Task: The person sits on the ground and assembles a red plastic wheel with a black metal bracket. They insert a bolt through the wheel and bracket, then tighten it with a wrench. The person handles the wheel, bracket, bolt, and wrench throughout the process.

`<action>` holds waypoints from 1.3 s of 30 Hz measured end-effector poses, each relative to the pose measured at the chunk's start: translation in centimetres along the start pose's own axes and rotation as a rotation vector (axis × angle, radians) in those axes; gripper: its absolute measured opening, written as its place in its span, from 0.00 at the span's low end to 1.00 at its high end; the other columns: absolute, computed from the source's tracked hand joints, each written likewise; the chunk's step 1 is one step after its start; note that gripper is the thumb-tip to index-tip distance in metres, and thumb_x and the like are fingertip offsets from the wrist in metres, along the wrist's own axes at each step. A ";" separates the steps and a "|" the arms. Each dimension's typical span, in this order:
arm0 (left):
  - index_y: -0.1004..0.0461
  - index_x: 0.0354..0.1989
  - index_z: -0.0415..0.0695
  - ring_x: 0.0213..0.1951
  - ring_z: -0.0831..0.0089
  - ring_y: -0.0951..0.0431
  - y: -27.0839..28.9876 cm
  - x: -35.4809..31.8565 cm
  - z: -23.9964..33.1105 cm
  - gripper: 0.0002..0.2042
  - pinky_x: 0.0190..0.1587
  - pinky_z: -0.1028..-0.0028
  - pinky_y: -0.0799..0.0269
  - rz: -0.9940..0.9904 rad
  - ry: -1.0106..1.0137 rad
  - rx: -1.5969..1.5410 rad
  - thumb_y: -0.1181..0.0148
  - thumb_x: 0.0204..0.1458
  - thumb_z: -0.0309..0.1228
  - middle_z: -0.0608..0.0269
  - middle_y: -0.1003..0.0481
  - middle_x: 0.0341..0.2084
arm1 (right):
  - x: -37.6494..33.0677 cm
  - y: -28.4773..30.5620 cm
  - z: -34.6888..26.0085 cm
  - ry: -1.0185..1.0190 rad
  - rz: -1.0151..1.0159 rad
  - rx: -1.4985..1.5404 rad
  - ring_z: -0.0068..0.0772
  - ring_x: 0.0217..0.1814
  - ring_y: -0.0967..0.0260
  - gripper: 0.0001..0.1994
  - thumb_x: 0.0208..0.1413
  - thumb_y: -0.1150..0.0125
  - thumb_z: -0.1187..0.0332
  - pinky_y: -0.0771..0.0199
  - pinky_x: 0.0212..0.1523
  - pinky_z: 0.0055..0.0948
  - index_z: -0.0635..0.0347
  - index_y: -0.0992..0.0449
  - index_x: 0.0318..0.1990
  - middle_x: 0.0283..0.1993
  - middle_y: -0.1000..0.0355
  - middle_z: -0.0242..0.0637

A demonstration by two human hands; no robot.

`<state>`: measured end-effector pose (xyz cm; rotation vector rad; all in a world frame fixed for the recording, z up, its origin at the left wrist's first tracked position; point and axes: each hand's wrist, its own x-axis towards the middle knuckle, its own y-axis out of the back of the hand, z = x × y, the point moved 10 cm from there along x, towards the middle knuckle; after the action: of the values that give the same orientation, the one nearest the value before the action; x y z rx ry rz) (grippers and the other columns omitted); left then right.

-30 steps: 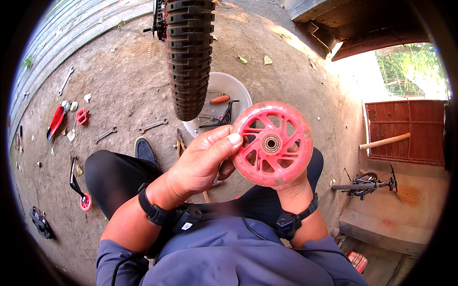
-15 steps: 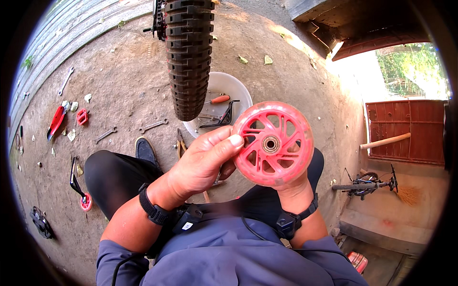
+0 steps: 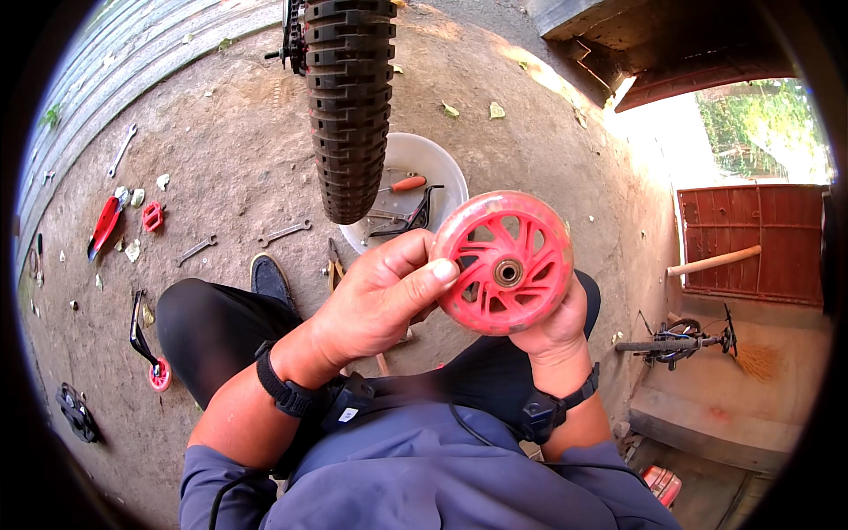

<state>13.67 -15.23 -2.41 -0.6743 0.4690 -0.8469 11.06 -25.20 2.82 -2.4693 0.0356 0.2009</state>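
Observation:
I hold a pink spoked scooter wheel [image 3: 488,272] with a metal bearing [image 3: 508,274] at its hub, one flat side facing up toward me. My left hand [image 3: 393,287] pinches its left rim, thumb across the near side and fingers behind. At the lower right edge, my right hand [image 3: 561,327] grips the wheel from behind, with most of its fingers hidden. Just beyond the wheel stands a white tub [image 3: 455,168], holding an orange-handled screwdriver [image 3: 408,184] and a black metal bracket [image 3: 422,215].
A knobby tyre [image 3: 351,115] hangs over the tub's left side. On the ground at left lie wrenches [image 3: 284,232], a red pedal [image 3: 152,216], a red-and-black part [image 3: 104,225] and a black bracket with a small pink wheel [image 3: 159,374]. Pliers [image 3: 335,265] lie by my left shoe [image 3: 269,278].
The wheel has tilted and turned a little in my hands, and its hub sits slightly further right. More of my right hand shows at its lower right edge.

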 end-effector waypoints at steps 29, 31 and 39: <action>0.26 0.42 0.38 0.35 0.85 0.28 0.3 0.1 0.8 0.13 0.38 0.79 0.29 -0.073 -0.007 0.192 0.41 0.64 0.38 0.70 0.25 0.33 | -2.8 4.3 0.2 -0.310 0.160 -0.204 0.46 0.64 0.31 0.34 0.67 0.53 0.46 0.33 0.66 0.45 0.73 0.36 0.64 0.62 0.31 0.53; 0.25 0.43 0.37 0.33 0.85 0.28 0.4 0.0 1.2 0.13 0.37 0.79 0.29 -0.055 -0.055 0.249 0.40 0.63 0.37 0.70 0.25 0.30 | -2.7 3.5 -0.1 -0.328 0.067 -0.266 0.43 0.62 0.30 0.34 0.64 0.45 0.49 0.32 0.64 0.41 0.73 0.35 0.63 0.61 0.29 0.51; 0.27 0.54 0.38 0.26 0.86 0.32 1.2 -0.1 3.4 0.23 0.31 0.81 0.36 0.016 -0.302 0.496 0.33 0.57 0.40 0.73 0.29 0.23 | 0.0 -3.3 -3.4 0.057 -0.262 -1.003 0.38 0.54 0.25 0.25 0.55 0.31 0.64 0.26 0.54 0.33 0.71 0.27 0.56 0.52 0.24 0.46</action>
<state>16.36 -13.37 -0.83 -0.3281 -0.0147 -0.7890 11.81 -24.71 7.49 -3.4294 -0.4699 0.0234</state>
